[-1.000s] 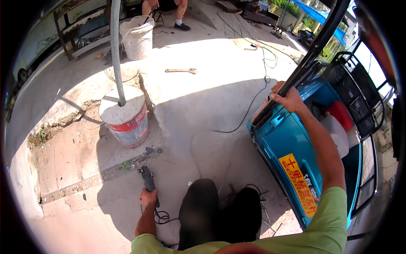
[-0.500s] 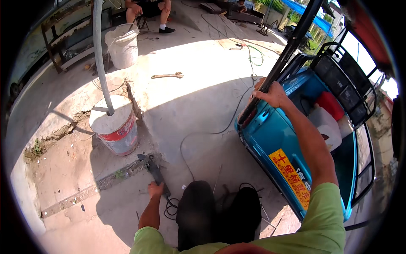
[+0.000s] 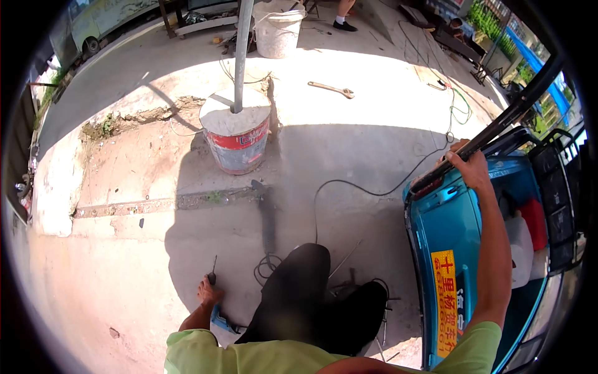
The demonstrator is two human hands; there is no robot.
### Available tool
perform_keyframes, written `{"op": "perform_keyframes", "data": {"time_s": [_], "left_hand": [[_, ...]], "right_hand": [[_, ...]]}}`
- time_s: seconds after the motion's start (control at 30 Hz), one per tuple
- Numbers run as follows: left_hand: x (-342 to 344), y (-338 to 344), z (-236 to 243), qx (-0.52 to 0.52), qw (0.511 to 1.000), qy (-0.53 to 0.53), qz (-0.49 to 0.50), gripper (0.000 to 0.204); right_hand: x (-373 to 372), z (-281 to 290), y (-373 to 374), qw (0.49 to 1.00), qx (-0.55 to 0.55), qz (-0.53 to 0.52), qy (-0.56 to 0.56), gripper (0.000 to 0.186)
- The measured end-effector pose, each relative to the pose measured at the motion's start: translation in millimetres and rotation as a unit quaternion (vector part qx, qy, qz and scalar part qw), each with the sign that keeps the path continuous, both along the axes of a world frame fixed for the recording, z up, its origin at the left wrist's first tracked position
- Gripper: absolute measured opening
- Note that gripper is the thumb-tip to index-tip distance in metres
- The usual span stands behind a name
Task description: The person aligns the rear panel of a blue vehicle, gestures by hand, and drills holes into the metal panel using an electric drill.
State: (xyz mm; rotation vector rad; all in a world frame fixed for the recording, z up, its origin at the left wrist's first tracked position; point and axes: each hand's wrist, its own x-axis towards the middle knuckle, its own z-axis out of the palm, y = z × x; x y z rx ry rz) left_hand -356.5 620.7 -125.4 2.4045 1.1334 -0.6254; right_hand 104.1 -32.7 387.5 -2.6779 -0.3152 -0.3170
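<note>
My left hand (image 3: pixel 209 292) is low over the ground, closed around the middle of a blue power drill (image 3: pixel 219 320). The drill's dark chuck and thin bit point away from me past my fingers. To its right lies a dark angle grinder (image 3: pixel 268 221) with its cord coiled behind it; no hand is on it. My right hand (image 3: pixel 471 169) is wrapped round a slanted black metal post (image 3: pixel 507 124) at the corner of a blue cargo tricycle bed (image 3: pixel 458 215). Part of the drill is hidden under my palm.
A concrete-filled bucket (image 3: pixel 240 146) holds an upright grey pole (image 3: pixel 243 56). Beyond it are a white bucket (image 3: pixel 278 34) and an adjustable wrench (image 3: pixel 332 90). A black cable (image 3: pixel 374 192) crosses the floor. Thin rods lie by my knees. Someone's leg (image 3: pixel 344 14) shows at the back.
My left hand has left the angle grinder and moved back and left onto the drill. The right hand stays on the post. The view has shifted left and downward.
</note>
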Motion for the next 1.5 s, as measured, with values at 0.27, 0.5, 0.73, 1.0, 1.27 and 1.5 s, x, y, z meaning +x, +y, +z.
{"op": "perform_keyframes", "data": {"time_s": [0.27, 0.5, 0.73, 1.0, 1.27, 1.5], "left_hand": [[5.7, -1.5, 6.4, -0.040, 0.989, 0.103, 0.096, 0.100], [40.7, 11.3, 2.3, -0.041, 0.996, 0.043, 0.069, 0.085], [111.4, 47.7, 1.3, -0.041, 0.997, 0.065, -0.003, 0.082], [194.5, -4.5, -14.8, -0.007, 0.998, 0.058, -0.038, 0.089], [171.6, 38.6, -70.7, -0.024, 0.997, 0.001, -0.067, 0.107], [93.0, 37.8, -12.1, -0.030, 0.998, -0.046, -0.040, 0.071]], "right_hand": [[27.5, -26.7, -13.6, 0.995, 0.041, 0.090, 0.011, 0.030], [65.3, -21.8, -70.4, 0.993, 0.001, 0.099, 0.065, 0.042], [52.8, -32.4, -72.0, 0.991, -0.019, 0.107, 0.075, 0.043], [28.1, -13.0, -58.2, 0.995, -0.024, 0.057, 0.083, 0.046], [6.0, -10.8, -7.0, 0.997, -0.031, -0.066, 0.011, 0.057], [-3.5, -3.3, -7.4, 0.995, -0.058, -0.067, 0.041, 0.072]]}}
